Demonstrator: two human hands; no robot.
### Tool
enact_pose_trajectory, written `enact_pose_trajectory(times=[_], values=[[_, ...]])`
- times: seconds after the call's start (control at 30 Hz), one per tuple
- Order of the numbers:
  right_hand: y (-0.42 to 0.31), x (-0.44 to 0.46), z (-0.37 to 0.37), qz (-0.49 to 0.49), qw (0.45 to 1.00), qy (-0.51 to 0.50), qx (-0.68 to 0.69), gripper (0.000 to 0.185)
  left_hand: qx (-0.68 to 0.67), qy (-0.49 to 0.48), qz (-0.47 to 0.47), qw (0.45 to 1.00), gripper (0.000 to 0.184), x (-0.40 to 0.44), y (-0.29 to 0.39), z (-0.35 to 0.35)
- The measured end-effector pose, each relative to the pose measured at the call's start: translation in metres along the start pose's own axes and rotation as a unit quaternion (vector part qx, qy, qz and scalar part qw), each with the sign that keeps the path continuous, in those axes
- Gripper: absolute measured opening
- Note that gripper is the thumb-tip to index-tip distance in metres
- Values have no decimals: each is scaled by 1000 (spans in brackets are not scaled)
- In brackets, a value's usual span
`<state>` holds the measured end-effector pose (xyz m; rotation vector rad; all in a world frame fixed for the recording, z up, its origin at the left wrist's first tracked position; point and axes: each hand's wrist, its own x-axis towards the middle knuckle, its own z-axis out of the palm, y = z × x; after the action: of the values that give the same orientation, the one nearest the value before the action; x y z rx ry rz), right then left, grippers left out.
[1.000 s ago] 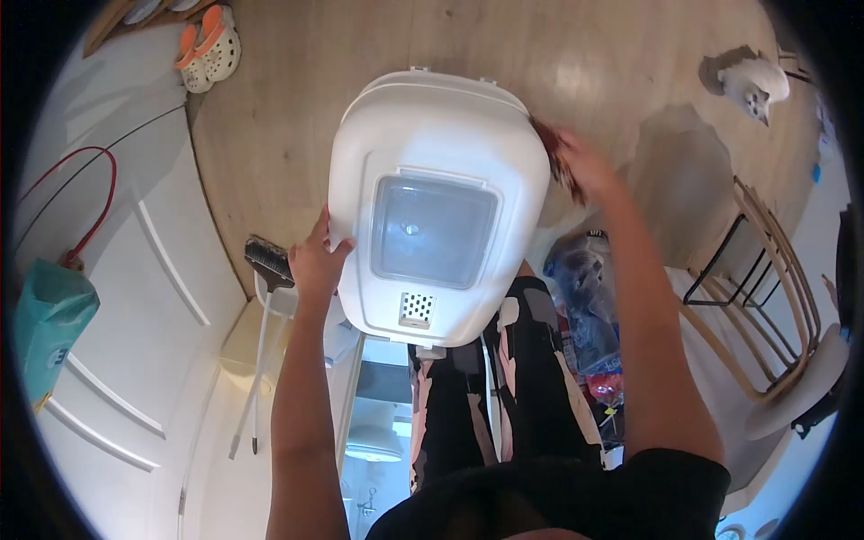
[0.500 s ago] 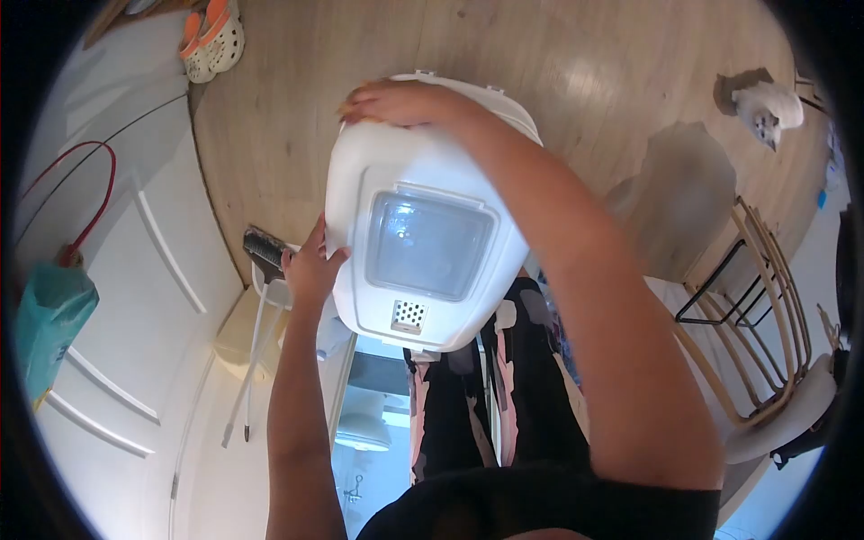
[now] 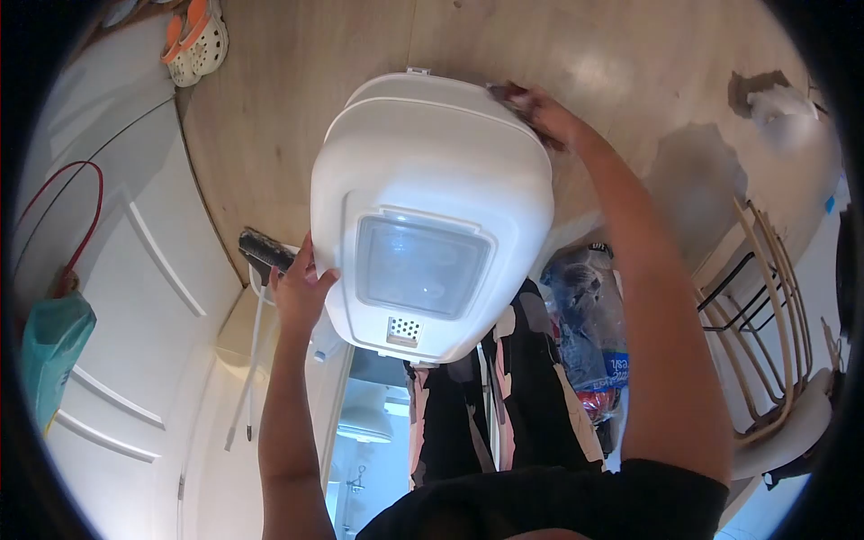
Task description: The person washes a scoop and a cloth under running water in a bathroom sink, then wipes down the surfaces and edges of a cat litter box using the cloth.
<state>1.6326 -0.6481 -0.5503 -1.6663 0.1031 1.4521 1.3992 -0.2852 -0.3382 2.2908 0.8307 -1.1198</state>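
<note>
A teal bag [image 3: 58,351] hangs at the far left, by the white door [image 3: 126,315]. Clogs with orange linings [image 3: 196,43] sit at the floor's [image 3: 288,117] upper left corner, and a dark-bristled brush [image 3: 264,250] stands near its left edge, just beside the left hand [image 3: 301,288]. That hand is bent round the left edge of the white box [image 3: 432,171], thumb on the front, fingertips partly hidden.

The box is in front of the legs, over the floor's near edge, with its clear panel [image 3: 421,267] facing up; whether anything props it underneath, I cannot tell. At its upper right rim, the right hand [image 3: 551,117] is closed round a dark reddish wad [image 3: 515,101], cloth-like but blurred. Plastic-wrapped goods [image 3: 585,297] lie below that forearm.

For this, I judge, a firm left thumb matters most: brace opposite the wad's push so the box does not swing. Keep the wad flat to the curved rim, press evenly, and go gently near the clips along the top.
</note>
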Motion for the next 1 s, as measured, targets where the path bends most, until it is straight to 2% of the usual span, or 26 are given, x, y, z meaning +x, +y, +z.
enact_pose_trajectory(times=[0.07,0.13,0.17,0.23,0.3,0.33,0.4,0.43,0.5,0.53,0.6,0.67,0.7,0.73,0.8,0.83,0.9,0.93,1.0], values=[[43,-1,-8,52,998,25,33,40,28,7,5,1000,75,0,4,-1],[62,8,-6,-32,997,66,27,37,24,12,4,1000,74,0,10,-4],[61,18,-3,-31,997,61,28,37,28,12,8,1000,73,-1,12,-7],[14,36,11,-172,977,46,-119,35,30,6,-4,1000,73,-2,17,-9],[-82,40,46,-186,974,-5,-127,38,32,4,-19,999,73,-1,18,-9],[-86,91,62,-133,972,-60,-185,49,32,-2,-24,999,73,-1,17,-9],[-129,118,98,-291,896,-75,-326,38,37,-6,-31,999,72,1,16,-8],[-139,120,105,-292,898,-76,-321,38,28,-8,-24,999,73,1,13,-8],[-158,122,109,-152,907,-156,-359,37,20,-7,-15,1000,73,4,8,-9],[-152,117,106,-150,907,-158,-360,37,28,10,-5,1000,75,4,6,-7],[-125,90,79,-164,963,-136,-163,36,31,19,5,999,76,1,5,-3],[-63,68,50,-95,993,-56,-31,39,44,20,0,999,77,1,9,-3],[-59,22,39,-156,987,-29,34,35,40,18,4,999,77,1,10,-5],[-1,31,17,-8,987,-29,161,36,38,15,1,999,76,2,10,-6],[-20,-37,6,109,986,40,123,40,32,11,1,999,76,2,10,-8],[-12,-49,6,110,986,44,119,40,27,10,5,1000,75,3,7,-6],[0,-64,17,-35,996,78,-7,42,21,8,8,1000,74,4,5,-5],[-6,-64,19,-33,996,78,-8,42,37,6,8,999,74,4,4,-5],[-35,-48,27,-154,974,10,-165,43,53,5,6,999,74,4,5,-6]])
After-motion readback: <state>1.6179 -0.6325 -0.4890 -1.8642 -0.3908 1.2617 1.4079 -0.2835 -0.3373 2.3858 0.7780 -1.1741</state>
